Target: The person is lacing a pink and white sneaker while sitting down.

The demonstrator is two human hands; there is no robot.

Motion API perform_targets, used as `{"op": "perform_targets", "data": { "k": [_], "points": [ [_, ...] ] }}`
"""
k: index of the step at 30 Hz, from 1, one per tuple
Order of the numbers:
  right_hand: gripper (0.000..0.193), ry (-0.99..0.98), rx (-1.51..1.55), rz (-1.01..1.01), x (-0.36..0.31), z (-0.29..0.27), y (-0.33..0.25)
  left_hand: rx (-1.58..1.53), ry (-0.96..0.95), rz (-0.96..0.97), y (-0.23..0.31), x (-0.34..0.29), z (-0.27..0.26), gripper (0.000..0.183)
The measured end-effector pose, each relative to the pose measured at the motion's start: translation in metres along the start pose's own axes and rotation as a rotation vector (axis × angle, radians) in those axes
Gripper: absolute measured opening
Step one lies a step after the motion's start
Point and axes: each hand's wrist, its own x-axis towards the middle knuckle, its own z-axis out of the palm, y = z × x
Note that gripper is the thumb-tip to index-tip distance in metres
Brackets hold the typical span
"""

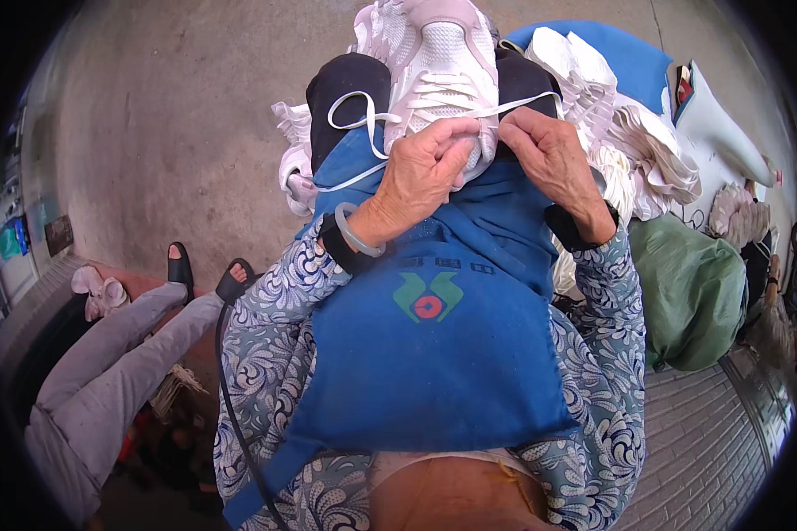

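Observation:
A pale pink and white sneaker upper (443,53) lies across my lap, its heel opening toward me. White laces (443,88) cross its front; one loose length loops out to the left, and another stretches right, passing behind my right hand. My left hand (429,168) is closed at the near end of the upper, thumb and forefinger pressed together over its edge. Close by on the right, my right hand (549,155) is pinched beside the same edge. Whatever sits between the fingertips of either hand is too small or hidden to make out.
More pale uppers (655,159) are heaped at my right, near a green sack (686,292) and a blue sheet (607,53). Another upper (297,159) hangs by my left knee. To the left, another person's legs (115,354) stretch out in black sandals. A dark cable (230,398) runs beside my left arm.

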Motion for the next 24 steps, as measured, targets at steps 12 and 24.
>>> {"op": "perform_targets", "data": {
  "k": [12, 24],
  "points": [
    [0.011, 0.052, -0.188, -0.153, -0.002, 0.014, 0.003, -0.006, 0.051, 0.2, -0.01, 0.011, 0.005, 0.019],
    [0.018, 0.04, -0.353, -0.19, -0.013, 0.022, -0.014, 0.079, 0.099, 0.311, -0.026, 0.019, 0.007, 0.016]
  ]
}}
